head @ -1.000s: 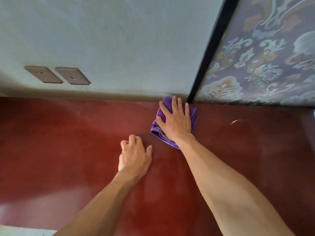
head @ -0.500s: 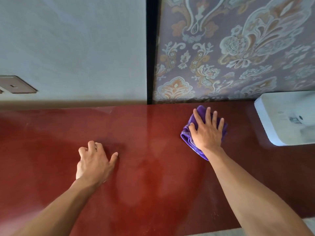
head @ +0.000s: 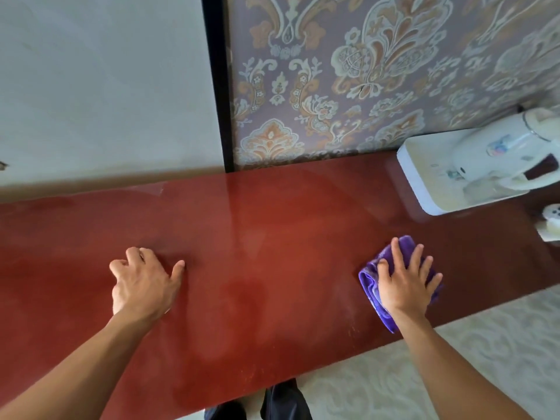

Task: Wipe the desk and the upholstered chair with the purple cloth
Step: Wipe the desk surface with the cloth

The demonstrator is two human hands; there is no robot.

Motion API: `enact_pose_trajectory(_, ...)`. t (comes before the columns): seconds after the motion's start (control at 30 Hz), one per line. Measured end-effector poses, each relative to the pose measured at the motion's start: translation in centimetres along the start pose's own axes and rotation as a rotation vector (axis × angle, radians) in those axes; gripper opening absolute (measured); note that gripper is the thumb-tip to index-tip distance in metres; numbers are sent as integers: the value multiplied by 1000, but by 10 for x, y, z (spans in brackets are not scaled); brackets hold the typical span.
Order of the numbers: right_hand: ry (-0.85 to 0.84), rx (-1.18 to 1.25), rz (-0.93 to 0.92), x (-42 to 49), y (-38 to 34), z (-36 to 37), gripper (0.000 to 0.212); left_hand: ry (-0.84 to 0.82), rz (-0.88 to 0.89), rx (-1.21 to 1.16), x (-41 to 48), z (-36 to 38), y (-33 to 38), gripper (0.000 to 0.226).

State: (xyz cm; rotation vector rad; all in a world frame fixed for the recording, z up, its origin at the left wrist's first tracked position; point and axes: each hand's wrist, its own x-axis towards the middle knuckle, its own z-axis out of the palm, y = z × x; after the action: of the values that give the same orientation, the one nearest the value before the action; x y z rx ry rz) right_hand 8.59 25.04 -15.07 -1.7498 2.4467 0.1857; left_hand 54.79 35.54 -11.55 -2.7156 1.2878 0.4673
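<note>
Purple cloth (head: 371,284) is sitting bunched on the red desk (head: 272,237), right of centre and close to the front edge, pinned under my right hand (head: 404,287). I'm pressing it flat with the palm, fingers spread over it rather than curled round it. Left hand (head: 145,286) is resting loosely curled on the bare desktop well to the left, holding nothing, just bracing. I'm reading this as the desk-wiping step in progress; the chair isn't in view, so that part isn't started as far as I can tell. A white tray (head: 424,189) with a kettle (head: 500,156) is sitting at the far right by the wall. Next stroke is probably calling for working round the tray, or lifting it, without knocking the kettle.
</note>
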Motion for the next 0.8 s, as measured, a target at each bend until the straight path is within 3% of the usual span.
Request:
enact_pose_trajectory(0.17,-59,59,109,-33,-2,10,70,-14,-9,-2,-8,-4,2,86)
enact_pose_trajectory(0.3,-47,98,72,-85,-37,17,74,-27,7,-37,-7,-6,-4,87)
enact_pose_trajectory(0.5,-4,84,-170,-192,-120,31,72,-35,37,-78,-8,-2,-15,80)
enact_pose_trajectory(0.8,-104,182,-688,-343,-250,42,74,-2,77,-114,-7,-1,-22,75)
